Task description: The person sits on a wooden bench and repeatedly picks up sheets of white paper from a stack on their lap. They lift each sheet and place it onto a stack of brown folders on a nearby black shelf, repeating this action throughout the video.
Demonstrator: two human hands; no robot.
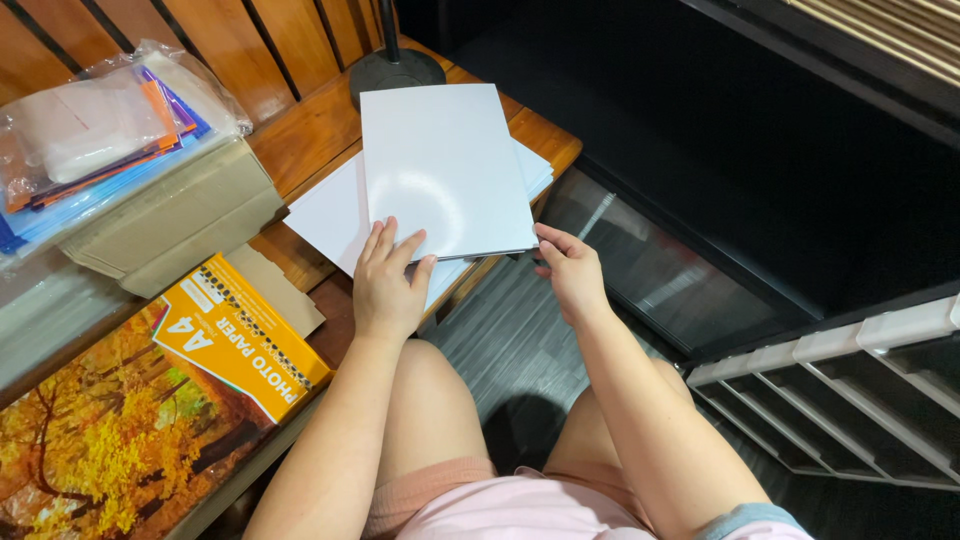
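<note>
While the person sits with knees under the edge of the wooden table (300,130), the items lie as follows, largest first. Table: slatted brown wood, bearing everything listed, running up and left from both hands. Photo paper box (120,420): flat, printed with orange autumn trees, lying below and left of the left hand, apparently the source pack, kept within easy reach. Cardboard box (170,225): plain tan, left of the left hand and beyond it, carrying a clear plastic bag of coloured sheets (90,130) on its lid, seemingly parked out of the work area. Lower stack of white sheets (330,215): lying flat on the table, directly beyond the left hand, serving as a bed for the upper stack. Upper stack of glossy white sheets (440,165): set askew on the lower one, its near edge overhanging the table between the two hands. Round black stand base (395,70): at the far end of the sheets, well apart from both hands. Left hand (388,285): fingers spread flat, pressing down the near left corner of the upper stack to steady it. Right hand (568,270): fingers curled loosely, tips touching the near right corner, seemingly squaring the edge; a firm pinch cannot be told.
</note>
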